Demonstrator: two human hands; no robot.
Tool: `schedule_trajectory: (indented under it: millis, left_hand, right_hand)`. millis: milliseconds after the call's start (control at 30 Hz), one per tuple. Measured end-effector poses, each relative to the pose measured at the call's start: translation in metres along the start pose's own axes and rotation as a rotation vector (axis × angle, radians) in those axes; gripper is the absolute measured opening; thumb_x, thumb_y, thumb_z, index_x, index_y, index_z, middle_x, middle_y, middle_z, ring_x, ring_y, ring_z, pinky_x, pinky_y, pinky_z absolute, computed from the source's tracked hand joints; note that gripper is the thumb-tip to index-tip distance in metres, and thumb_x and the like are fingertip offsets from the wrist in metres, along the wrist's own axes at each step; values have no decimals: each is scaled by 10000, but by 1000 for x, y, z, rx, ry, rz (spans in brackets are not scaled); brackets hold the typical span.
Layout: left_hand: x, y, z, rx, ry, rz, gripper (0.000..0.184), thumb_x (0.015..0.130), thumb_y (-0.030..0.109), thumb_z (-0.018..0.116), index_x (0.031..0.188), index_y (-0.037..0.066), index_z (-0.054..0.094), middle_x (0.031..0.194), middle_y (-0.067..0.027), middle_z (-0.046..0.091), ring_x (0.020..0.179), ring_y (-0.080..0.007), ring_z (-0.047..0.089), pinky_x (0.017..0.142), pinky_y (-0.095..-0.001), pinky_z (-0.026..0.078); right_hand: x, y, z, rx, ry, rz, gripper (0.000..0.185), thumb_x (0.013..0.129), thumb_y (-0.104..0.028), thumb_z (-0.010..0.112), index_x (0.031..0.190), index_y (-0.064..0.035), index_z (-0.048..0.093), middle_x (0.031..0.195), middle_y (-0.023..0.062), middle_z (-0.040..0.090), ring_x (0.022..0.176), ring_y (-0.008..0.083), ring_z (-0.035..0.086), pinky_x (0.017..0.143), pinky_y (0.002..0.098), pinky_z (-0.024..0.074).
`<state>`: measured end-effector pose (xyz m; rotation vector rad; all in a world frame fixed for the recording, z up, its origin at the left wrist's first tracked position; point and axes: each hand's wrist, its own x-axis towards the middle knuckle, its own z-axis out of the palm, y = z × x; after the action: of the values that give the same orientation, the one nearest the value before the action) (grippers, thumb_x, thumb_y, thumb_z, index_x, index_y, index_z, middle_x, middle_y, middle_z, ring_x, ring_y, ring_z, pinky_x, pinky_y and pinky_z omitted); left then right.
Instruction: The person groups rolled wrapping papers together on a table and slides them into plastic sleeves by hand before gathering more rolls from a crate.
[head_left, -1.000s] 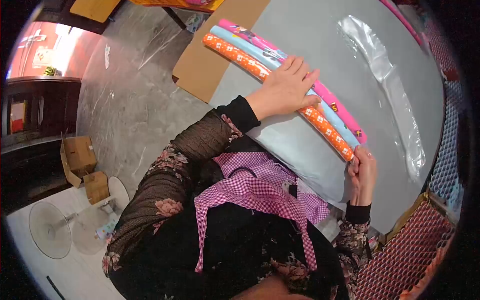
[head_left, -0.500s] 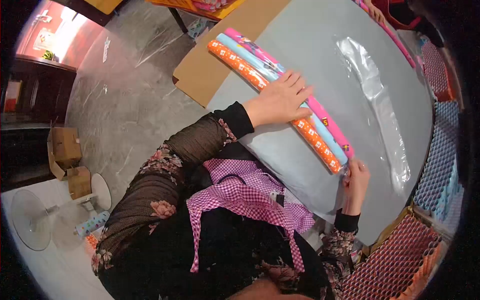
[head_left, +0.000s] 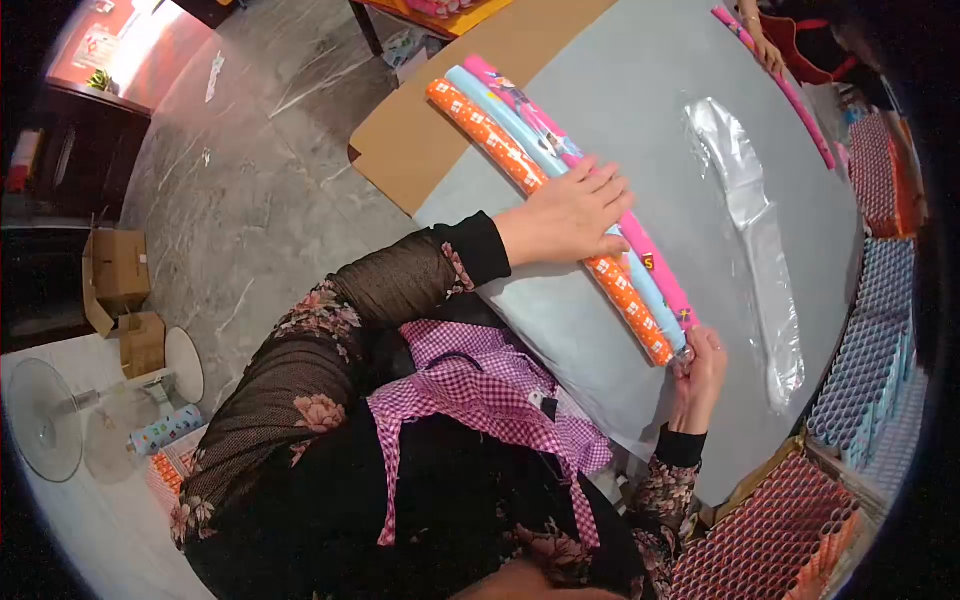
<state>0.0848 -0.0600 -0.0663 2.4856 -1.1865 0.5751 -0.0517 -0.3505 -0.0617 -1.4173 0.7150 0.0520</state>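
Note:
Three patterned rolls lie side by side on the grey tabletop: an orange roll point(head_left: 489, 137), a light blue roll point(head_left: 511, 118) and a pink roll point(head_left: 660, 268), under what looks like clear film. Across their middle my left hand point(head_left: 578, 212) rests palm down, fingers apart. My right hand point(head_left: 702, 368) pinches clear film at the near end of the rolls, its fingertips pressed together. To the right of the rolls lies a long clear plastic sleeve point(head_left: 747, 210).
Brown cardboard point(head_left: 405, 155) lies under the table cover's left part. At the far right, a co-worker's hand point(head_left: 768, 55) touches another pink roll point(head_left: 805, 115). Stacks of red rolls point(head_left: 765, 530) and blue rolls point(head_left: 860, 350) stand along the right. A carton point(head_left: 120, 270) is at left.
The view has shifted, and the co-worker's hand and far pink roll show more fully. My left hand stays on the rolls; my right hand stays at their near end.

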Motion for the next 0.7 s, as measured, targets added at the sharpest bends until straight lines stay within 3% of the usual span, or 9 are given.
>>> schedule_trajectory:
  millis: [100,133,300,367,433,700]
  left_hand:
    - [2,1,-3,-1,-26,-3,589,905,477,534,1186,-39,575,1212,-183,580,1233,-365,484,1100,-489,315]
    - [3,2,-10,-29,-147,-39,607,919,472,529,1268,-25,536,1297,-186,546,1288,-354,452,1117,-487,300]
    - [2,-1,-8,-26,-113,-49,603,918,466,537,1273,-21,532,1288,-186,545,1278,-354,460,1109,-477,314]
    - [1,-2,-1,17,1,-6,555,902,454,528,1181,-23,573,1152,-171,595,1196,-339,504,1077,-470,343]
    - [-1,-1,-2,7,20,-11,549,901,451,528,1179,-21,577,1139,-176,599,1183,-335,513,1076,-473,346]
    - [0,0,0,-30,-32,-31,579,920,466,510,1195,-39,571,1158,-186,596,1205,-346,503,1106,-489,317]
  right_hand:
    - [-7,-6,6,-35,10,21,186,939,-163,594,773,-105,533,562,-51,453,409,48,377,372,214,271]
    - [-10,-6,7,-36,14,24,186,939,-163,594,773,-105,533,562,-51,453,409,48,377,372,214,271]
    - [-27,-6,4,-237,45,-97,268,953,-228,611,733,-120,503,570,-62,439,429,34,371,384,219,267]
    - [-24,5,-11,-349,64,-126,270,949,-242,628,731,-119,525,571,-64,453,430,33,385,384,214,271]
    - [-34,8,-10,-236,5,9,230,945,-232,635,763,-108,571,582,-61,478,429,36,398,385,211,281]
    - [-40,1,7,-154,57,-31,134,934,-157,644,854,-50,633,600,-48,494,441,38,408,388,207,281]
